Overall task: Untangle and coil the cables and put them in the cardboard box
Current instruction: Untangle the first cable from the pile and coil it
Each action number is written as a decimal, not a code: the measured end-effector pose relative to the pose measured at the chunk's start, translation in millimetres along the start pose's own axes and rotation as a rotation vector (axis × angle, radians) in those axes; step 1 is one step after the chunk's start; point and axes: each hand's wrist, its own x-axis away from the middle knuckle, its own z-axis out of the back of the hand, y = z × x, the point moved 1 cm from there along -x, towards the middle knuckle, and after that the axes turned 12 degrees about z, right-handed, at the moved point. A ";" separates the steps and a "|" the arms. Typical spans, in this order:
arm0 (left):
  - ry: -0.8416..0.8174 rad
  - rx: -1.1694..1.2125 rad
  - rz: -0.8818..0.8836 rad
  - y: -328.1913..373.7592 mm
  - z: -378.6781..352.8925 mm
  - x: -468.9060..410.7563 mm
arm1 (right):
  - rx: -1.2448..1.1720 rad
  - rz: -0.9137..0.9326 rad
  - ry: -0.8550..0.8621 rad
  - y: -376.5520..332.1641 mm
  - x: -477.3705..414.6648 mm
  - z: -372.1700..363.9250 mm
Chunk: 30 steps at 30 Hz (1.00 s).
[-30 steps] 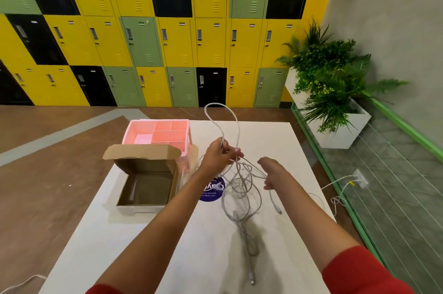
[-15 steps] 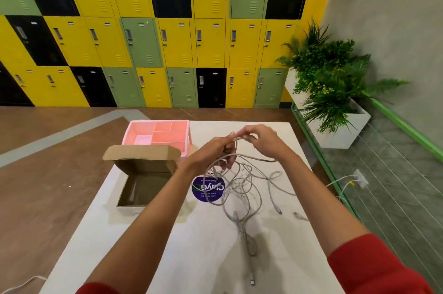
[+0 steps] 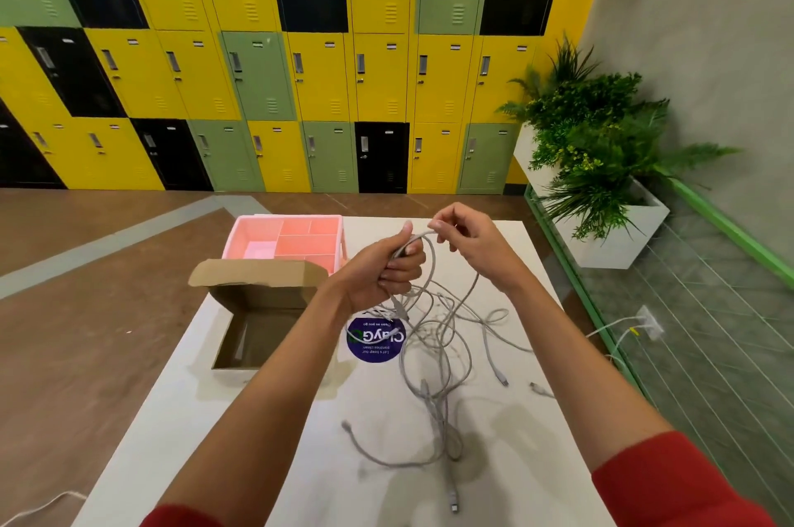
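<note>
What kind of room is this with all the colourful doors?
Probably a locker area in an office or school. A wall of yellow, green and black lockers fills the back, with a potted plant beside it and a white table holding cables.

Left hand (image 3: pixel 386 269) fisted, right hand (image 3: pixel 469 239) pinching, forearms outstretched.

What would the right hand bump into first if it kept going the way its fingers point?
Probably the left hand: the right hand points its fingers at it, both holding one grey cable. Depth is unclear.
</note>
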 end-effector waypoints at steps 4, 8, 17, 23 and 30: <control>-0.080 0.202 -0.142 7.8 -1.7 1.8 | -0.029 -0.084 0.035 7.0 4.9 -5.2; -0.082 0.200 -0.228 17.5 -2.1 2.6 | -0.042 -0.203 -0.088 24.0 19.6 -20.6; 0.100 0.171 -0.265 3.7 -3.7 -1.6 | 0.076 -0.456 -0.515 0.5 25.7 -45.0; 0.122 0.173 -0.299 5.5 -2.8 -0.9 | 0.124 -0.451 -0.681 -16.4 27.2 -50.9; 0.264 -0.016 -0.292 10.2 2.6 -3.2 | 0.303 -0.374 -0.842 -32.5 21.5 -42.7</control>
